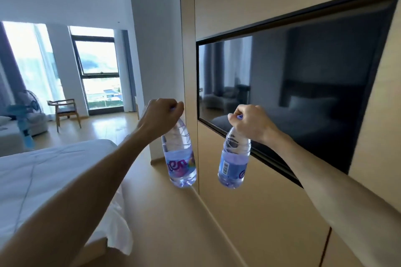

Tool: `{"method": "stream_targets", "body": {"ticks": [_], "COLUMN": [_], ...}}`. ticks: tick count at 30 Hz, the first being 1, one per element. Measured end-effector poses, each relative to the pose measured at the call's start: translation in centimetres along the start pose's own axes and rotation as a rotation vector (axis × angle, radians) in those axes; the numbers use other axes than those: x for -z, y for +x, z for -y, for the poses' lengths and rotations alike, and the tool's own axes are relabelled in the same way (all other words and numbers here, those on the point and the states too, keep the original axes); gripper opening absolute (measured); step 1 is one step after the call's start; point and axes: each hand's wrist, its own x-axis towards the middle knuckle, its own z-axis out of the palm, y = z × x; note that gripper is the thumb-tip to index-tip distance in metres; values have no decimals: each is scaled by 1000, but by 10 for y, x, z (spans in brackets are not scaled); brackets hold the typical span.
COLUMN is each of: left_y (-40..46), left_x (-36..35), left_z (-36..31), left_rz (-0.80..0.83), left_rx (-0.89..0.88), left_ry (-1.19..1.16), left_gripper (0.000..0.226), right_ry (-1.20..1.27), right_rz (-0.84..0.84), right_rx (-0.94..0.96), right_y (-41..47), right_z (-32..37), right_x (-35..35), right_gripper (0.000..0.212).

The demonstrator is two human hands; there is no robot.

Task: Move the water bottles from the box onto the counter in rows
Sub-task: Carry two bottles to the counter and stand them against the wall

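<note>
Both forearms reach in from the bottom corners, each ending in a fist closed round the top of a water bottle. The left hand (161, 112) grips the cap and neck of the left bottle (181, 158); the right hand (252, 122) pinches the purple cap of the right bottle (234, 160) between curled fingers and thumb. The two hands are held apart at much the same height, with the bottles side by side and not touching.

Each bottle hangs cap up, base down, so its long axis runs close to vertical. The left one leans a little, its base swung toward the right; the right one leans the other way, its base drifting left, so the bases sit nearer each other than the caps. Both look full or nearly so.

Below them lies the counter (173, 223), a pale wooden ledge running away from the camera along the foot of the wall panel. Its inner edge meets that panel just beneath the bottles' bases. The left bottle hangs over the far stretch of the ledge, close to its inner edge; whether its base touches the wood I cannot tell. The right bottle appears against the wall panel, clear of any surface.

My reading: the coming move is straight down, and the left hand is nearer to setting down. No box is in view.

Beyond, a dark television (303, 93) hangs on the wall, and a white bed (43, 180) flanks the counter's outer edge.
</note>
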Motion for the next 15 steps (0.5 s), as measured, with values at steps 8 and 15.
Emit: {"method": "stream_targets", "body": {"ticks": [8,15], "left_y": [83,160], "left_x": [-36,-61], "left_z": [108,186], "left_rz": [-18,-34], "left_rx": [59,115], "left_ry": [125,224], "left_gripper": [40,36], "right_ry": [-13,45], "right_rz": [69,127], "right_rx": [166,290], "right_y": [137,260], "right_z": [0,0], "right_x": [-107,-195], "right_gripper": [29,27]}}
